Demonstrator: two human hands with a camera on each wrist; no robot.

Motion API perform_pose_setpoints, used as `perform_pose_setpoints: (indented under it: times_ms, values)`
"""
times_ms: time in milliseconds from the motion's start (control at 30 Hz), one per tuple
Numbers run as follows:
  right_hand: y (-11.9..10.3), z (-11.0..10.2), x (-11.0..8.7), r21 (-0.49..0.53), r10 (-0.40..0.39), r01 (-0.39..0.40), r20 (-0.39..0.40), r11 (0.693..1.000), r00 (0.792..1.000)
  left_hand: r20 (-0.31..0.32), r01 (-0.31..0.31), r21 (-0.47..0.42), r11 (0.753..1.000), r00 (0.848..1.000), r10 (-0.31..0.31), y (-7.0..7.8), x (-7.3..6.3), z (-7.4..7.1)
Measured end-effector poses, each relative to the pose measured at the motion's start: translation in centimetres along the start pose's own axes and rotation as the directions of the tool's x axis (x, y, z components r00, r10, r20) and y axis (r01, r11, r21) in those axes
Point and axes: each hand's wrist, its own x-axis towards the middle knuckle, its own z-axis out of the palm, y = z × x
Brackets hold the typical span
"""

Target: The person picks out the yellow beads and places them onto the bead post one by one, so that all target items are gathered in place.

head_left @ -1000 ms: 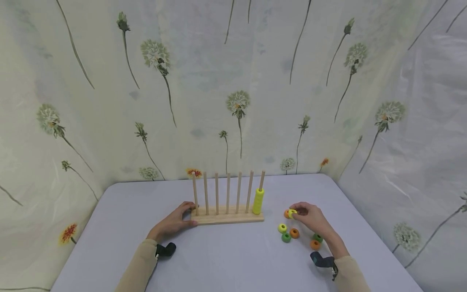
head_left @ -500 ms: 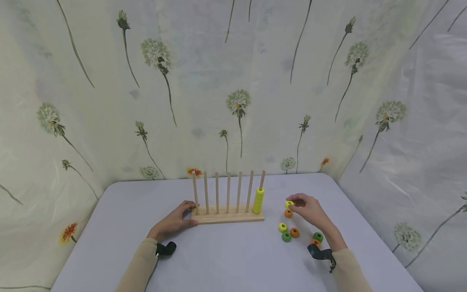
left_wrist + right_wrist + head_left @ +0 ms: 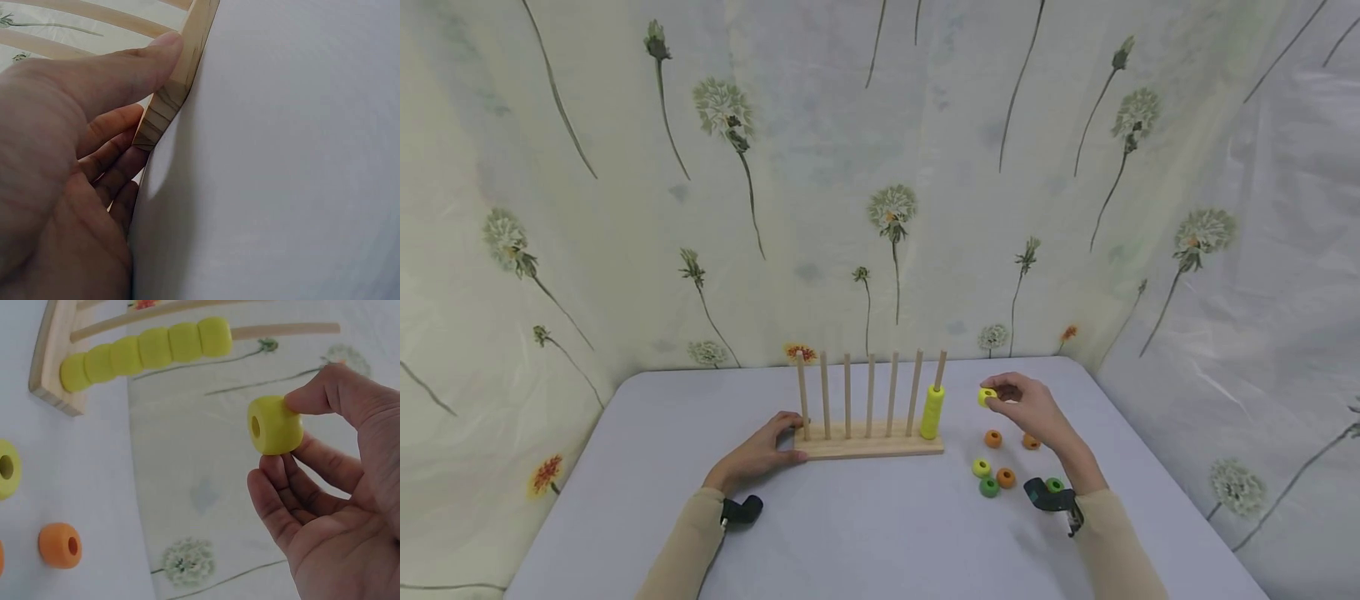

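Observation:
A wooden peg rack (image 3: pixel 868 448) with several upright pegs stands mid-table. Its rightmost peg carries a stack of yellow beads (image 3: pixel 932 414), the peg's top sticking out above them. At the rack's left end my left hand (image 3: pixel 765 452) grips the base, thumb along the front edge and fingers behind, as the left wrist view shows. To the right of the rack my right hand (image 3: pixel 1033 412) pinches a yellow bead (image 3: pixel 275 425) between thumb and fingers, raised above the table at about the height of the stack's top. The bead's hole faces sideways in the right wrist view.
Loose beads lie on the white table (image 3: pixel 865 533) right of the rack: a yellow bead (image 3: pixel 981 468), a green bead (image 3: pixel 989 487), several orange ones such as the orange bead (image 3: pixel 1006 477), and a second green bead (image 3: pixel 1055 484) partly behind the wrist camera. A flowered curtain (image 3: pixel 820 208) hangs behind.
My right hand has lifted the yellow bead from beside an orange bead, moving up and slightly left. An orange bead behind my right wrist now shows. My left hand keeps its grip.

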Motion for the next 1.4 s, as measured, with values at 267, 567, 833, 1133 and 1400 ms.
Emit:
perform_pose_setpoints:
  times_ms: [267, 567, 833, 1133, 1400]
  values:
    - [-2.1, -0.9, 1.3, 0.01, -0.049, 0.049, -0.006, 0.999, 0.999, 0.011, -0.018, -0.002, 1.0, 1.0, 0.018, -0.1, 0.0, -0.1]
    - [-4.4, -1.8, 2.4, 0.049, -0.084, 0.084, -0.01, 0.995, 0.996, 0.002, -0.027, 0.012, 1.0, 1.0, 0.027, 0.0, 0.0, -0.1]
    - [-5.9, -2.2, 3.2, 0.056, -0.106, 0.106, 0.0, 0.993, 0.994, 0.009, -0.037, -0.007, 0.999, 0.999, 0.037, 0.1, 0.0, -0.2]
    - [-7.4, -2.6, 4.0, 0.05, -0.151, 0.151, -0.015, 0.987, 0.988, 0.01, -0.049, 0.012, 0.999, 0.999, 0.049, -0.1, 0.0, -0.3]
    - [-8.3, -2.5, 4.5, 0.088, -0.181, 0.182, -0.011, 0.979, 0.983, 0.019, -0.07, 0.018, 0.997, 0.997, 0.07, -0.3, 0.1, -0.3]
